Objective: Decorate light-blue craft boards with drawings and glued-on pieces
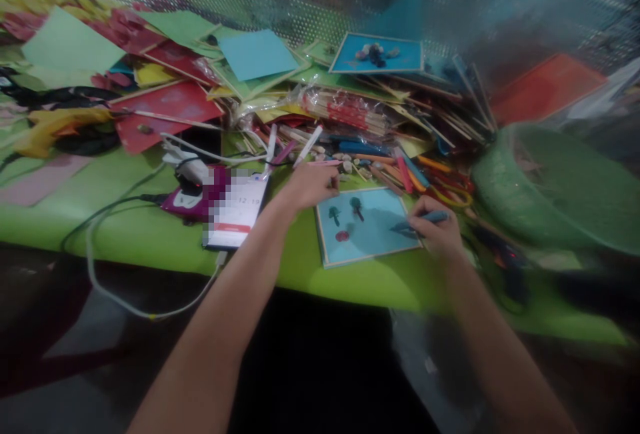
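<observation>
A blue card with a pale wooden border [373, 227] lies on the bright green table before me. Two small green tree shapes with dark trunks and a round red shape are on its left half. My right hand [436, 227] grips a blue marker [434, 217], its tip at the right part of the card. At the card's upper left corner, my left hand [311, 186] has its fingers curled; blur hides what is in them, if anything. A pink stick-like thing [325, 163] lies along its far edge.
A phone [237, 211] lies by a purple power strip [193, 201] with cables hanging over the front edge. Behind are markers, sticks, pebbles and coloured cards. A green basin [555, 187] and orange-handled scissors [453, 187] are on the right.
</observation>
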Motion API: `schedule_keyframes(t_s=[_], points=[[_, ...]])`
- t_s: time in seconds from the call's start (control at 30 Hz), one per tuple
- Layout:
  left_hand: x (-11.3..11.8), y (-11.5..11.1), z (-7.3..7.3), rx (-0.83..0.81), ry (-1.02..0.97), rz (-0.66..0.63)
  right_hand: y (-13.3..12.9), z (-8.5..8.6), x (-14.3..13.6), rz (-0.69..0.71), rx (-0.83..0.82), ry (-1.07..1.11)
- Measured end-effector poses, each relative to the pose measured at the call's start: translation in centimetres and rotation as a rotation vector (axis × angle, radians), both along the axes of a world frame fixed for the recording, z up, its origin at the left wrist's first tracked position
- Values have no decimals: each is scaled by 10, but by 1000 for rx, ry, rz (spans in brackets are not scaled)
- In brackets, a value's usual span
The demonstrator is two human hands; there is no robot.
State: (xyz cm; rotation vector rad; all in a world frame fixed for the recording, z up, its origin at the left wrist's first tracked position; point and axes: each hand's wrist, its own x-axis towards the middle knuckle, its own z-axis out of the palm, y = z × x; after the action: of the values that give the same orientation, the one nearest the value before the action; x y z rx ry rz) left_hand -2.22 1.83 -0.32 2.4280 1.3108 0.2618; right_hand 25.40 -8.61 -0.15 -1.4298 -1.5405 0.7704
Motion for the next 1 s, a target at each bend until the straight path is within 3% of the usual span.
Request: schedule_keyframes(t_s=[0.33, 0.53, 0.63, 0.87, 1.0], points=[[0, 0, -2, 8, -58, 17, 3, -8, 11, -130, 118, 172], [2, -10, 4, -61, -332, 220, 8, -1, 7, -234, 191, 301], [3, -12, 3, -101, -482, 258, 9, 0, 6, -261, 200, 352], [10, -10, -4, -129, -671, 130, 12, -8, 12, -269, 187, 410], [13, -10, -5, -188, -759, 47, 13, -5, 8, -282, 172, 400]])
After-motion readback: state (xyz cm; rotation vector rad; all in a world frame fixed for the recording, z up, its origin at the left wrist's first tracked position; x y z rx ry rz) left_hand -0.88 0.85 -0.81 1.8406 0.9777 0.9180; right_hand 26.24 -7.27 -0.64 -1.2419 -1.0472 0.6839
